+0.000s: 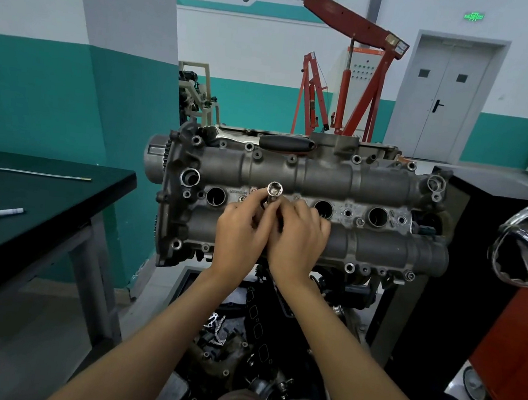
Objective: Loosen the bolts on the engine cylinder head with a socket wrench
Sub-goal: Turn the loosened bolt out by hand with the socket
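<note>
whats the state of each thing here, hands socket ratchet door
socket: upright, open end up, held over the cylinder head
left hand: grips the socket
right hand: grips the socket
ratchet wrench: lying unused on the head's far edge
double door: closed

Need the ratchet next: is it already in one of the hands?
No, the ratchet lies on the cylinder head's far edge; both hands hold the socket.

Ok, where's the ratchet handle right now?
In the head view the ratchet handle lies untouched along the far edge of the cylinder head, left of centre, beyond both hands gripping the socket.
</note>
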Demonstrator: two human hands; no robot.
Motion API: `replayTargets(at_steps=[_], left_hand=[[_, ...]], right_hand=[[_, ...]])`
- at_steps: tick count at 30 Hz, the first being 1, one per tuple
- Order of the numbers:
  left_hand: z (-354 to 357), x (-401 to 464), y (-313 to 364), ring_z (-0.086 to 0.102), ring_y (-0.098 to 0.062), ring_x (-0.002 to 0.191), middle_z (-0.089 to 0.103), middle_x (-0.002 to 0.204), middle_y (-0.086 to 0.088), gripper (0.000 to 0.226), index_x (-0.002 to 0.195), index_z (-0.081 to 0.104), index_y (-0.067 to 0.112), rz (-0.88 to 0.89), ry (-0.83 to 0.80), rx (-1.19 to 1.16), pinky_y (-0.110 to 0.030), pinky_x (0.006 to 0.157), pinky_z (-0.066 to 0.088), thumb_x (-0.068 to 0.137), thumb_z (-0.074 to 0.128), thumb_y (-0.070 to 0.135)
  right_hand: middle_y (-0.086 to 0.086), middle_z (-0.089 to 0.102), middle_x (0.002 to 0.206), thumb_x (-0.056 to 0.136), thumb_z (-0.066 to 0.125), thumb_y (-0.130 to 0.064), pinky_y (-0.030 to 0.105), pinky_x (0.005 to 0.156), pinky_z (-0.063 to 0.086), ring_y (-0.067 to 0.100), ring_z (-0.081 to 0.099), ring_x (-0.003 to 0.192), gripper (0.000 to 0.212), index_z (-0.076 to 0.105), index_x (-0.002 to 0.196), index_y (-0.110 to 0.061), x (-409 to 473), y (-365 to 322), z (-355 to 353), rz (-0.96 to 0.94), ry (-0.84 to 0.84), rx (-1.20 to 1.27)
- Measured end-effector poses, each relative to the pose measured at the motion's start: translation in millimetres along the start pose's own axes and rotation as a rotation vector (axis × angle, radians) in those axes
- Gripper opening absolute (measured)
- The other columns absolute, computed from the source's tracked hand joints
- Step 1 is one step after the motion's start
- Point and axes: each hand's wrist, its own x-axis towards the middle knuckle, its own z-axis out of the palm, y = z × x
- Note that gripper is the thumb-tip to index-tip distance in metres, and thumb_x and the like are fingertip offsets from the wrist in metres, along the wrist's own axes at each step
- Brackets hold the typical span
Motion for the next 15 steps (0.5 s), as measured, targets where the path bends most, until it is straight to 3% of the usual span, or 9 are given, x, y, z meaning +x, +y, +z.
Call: replayTargets(at_steps=[2,5,7,9,12,15], left_hand=[[1.1,1.0,0.0,0.038,-0.005,0.044,0.038,0.044,0.012,0.005,0.089,0.061,0.020,-0.050,0.014,-0.064,-0.011,0.049,0.030,0.088,0.062,0.016],[3.2,4.6,1.3,0.035,-0.004,0.041,0.044,0.047,0.008,0.033,0.068,0.042,0.033,-0.161,0.059,-0.155,-0.012,0.044,0.030,0.085,0.067,0.020],[3.6,5.0,3.5,0.036,-0.004,0.041,0.044,0.047,0.009,0.037,0.066,0.038,0.033,-0.179,0.054,-0.150,-0.011,0.044,0.030,0.083,0.068,0.022],[3.5,3.9,3.3,0.040,-0.005,0.043,0.044,0.046,0.010,0.031,0.071,0.041,0.033,-0.152,0.038,-0.121,-0.012,0.045,0.032,0.083,0.068,0.023],[0.9,0.4,3.5,0.047,-0.005,0.048,0.045,0.049,0.012,0.010,0.096,0.056,0.024,-0.050,-0.013,-0.060,-0.013,0.048,0.036,0.087,0.062,0.023],[-1.1,-0.2,2.6,0.046,-0.002,0.047,0.040,0.047,0.016,0.019,0.108,0.059,0.015,0.028,-0.027,-0.002,-0.006,0.051,0.033,0.090,0.056,0.014]], right_hand=[[-0.001,0.062,0.079,0.085,0.057,-0.026,0.028,0.074,0.026,0.021,0.055,0.075,0.017,0.067,0.096,-0.018,-0.3,0.0,0.6,-0.008,0.001,-0.004],[-0.008,0.063,0.083,0.082,0.039,-0.044,0.025,0.077,0.025,0.015,0.055,0.080,0.036,0.063,0.098,-0.022,1.6,-3.5,-0.1,0.038,-0.001,0.013],[-0.008,0.062,0.076,0.078,0.033,-0.046,0.026,0.074,0.023,0.016,0.054,0.076,0.038,0.061,0.087,-0.022,3.2,-5.4,-0.2,0.064,0.012,0.025],[-0.006,0.061,0.072,0.076,0.033,-0.045,0.026,0.071,0.021,0.017,0.053,0.072,0.037,0.060,0.079,-0.020,5.1,-7.3,-0.4,0.079,0.027,0.033],[-0.005,0.062,0.072,0.082,0.042,-0.033,0.024,0.071,0.020,0.018,0.054,0.073,0.025,0.062,0.078,-0.019,4.7,-6.1,-1.1,0.084,0.027,0.031],[-0.003,0.063,0.077,0.084,0.059,-0.020,0.024,0.072,0.021,0.019,0.054,0.074,0.008,0.066,0.085,-0.018,1.6,-2.7,-0.2,0.046,0.014,0.024]])
